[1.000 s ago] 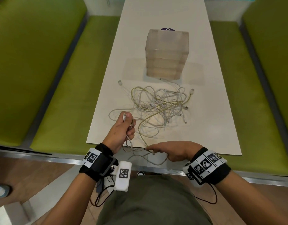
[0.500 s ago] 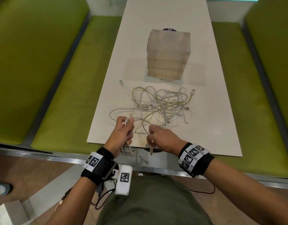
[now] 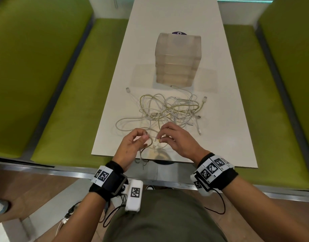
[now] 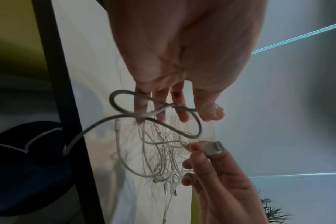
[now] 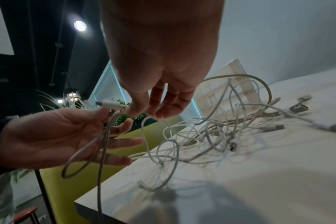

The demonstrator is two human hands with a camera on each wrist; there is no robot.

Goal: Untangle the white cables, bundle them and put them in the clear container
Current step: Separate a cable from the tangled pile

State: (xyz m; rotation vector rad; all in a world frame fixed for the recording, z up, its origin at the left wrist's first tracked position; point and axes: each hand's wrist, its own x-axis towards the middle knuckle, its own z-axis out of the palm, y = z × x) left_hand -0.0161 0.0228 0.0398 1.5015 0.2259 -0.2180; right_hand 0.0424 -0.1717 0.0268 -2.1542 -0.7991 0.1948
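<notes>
A tangle of white and yellowish cables (image 3: 171,110) lies on the white table (image 3: 220,137), just in front of the tall clear container (image 3: 178,58). My left hand (image 3: 145,137) is palm up at the tangle's near side. Its thumb pins a white connector (image 5: 109,104), and loops of that cable (image 4: 125,106) hang over its fingers and off the table edge. My right hand (image 3: 159,139) is close beside it, pinching a white strand (image 5: 150,119) that leads into the tangle (image 5: 220,128).
Green benches (image 3: 63,119) run along both sides of the table. A purple disc (image 3: 179,33) sits behind the container. Loose plugs (image 3: 205,98) stick out of the pile at the right. The table's near edge (image 3: 167,160) is right under my hands.
My right hand came up from the table's near edge to meet the left one. Both hands moved closer to the tangle, and my left hand turned palm up with cable loops across it.
</notes>
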